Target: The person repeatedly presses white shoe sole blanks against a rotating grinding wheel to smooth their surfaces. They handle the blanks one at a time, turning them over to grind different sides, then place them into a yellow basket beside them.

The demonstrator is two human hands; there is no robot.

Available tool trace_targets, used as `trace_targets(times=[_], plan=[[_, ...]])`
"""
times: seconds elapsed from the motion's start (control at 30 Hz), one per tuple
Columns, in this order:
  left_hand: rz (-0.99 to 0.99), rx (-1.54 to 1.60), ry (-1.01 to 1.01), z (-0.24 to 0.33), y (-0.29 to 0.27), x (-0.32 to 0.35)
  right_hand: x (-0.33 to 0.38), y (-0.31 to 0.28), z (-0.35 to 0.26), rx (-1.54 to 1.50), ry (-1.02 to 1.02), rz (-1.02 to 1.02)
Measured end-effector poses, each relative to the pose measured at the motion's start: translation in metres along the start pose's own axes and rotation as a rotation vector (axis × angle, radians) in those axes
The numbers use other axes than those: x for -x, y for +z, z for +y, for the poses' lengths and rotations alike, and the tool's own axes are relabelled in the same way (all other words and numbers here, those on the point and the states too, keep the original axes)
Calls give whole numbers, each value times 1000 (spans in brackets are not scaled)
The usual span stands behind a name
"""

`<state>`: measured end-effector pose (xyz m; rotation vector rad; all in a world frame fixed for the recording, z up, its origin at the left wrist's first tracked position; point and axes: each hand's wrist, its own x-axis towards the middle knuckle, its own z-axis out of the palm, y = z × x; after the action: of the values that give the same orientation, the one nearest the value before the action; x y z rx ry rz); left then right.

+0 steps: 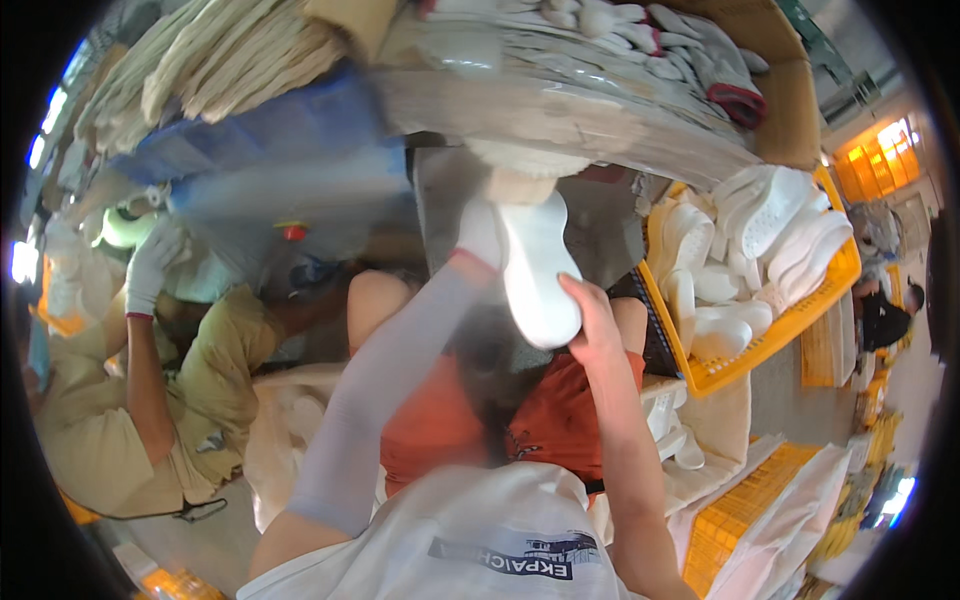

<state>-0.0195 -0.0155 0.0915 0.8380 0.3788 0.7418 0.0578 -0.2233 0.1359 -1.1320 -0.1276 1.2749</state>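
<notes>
Nearest, a soft, creased white cloth shirt (pixel 450 545); beyond it, mid-scene over the lap, a smooth, glossy white shoe piece (pixel 540 265), waisted and round-ended, tilted, its far end near a blurred, fluffy pale wheel (pixel 530 155). Right hand (pixel 595 320), bare, closed on the piece's near right edge, thumb on the upper face; left hand (pixel 480 235), in a white fabric glove, against its far left edge, fingers hidden, closure cannot be told. To the right, a yellow plastic crate (pixel 770 357) heaped with curved white shoe parts (pixel 775 215), some perforated.
</notes>
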Motion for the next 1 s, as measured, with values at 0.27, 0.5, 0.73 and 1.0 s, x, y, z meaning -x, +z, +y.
trace_targets(times=[0.27, 0.5, 0.73, 1.0], plan=[[-41, -738, 220, -16, -37, 10, 32, 12, 7, 165, -74, -104], [142, 512, -132, -14, -61, -5, -12, 70, -48, 360, -194, 7], [-81, 424, -331, -20, 34, 75, 49, -186, -98, 1141, -620, 493], [-248, -113, -889, -119, 217, 111, 131, -261, -163, 1208, -380, 760]])
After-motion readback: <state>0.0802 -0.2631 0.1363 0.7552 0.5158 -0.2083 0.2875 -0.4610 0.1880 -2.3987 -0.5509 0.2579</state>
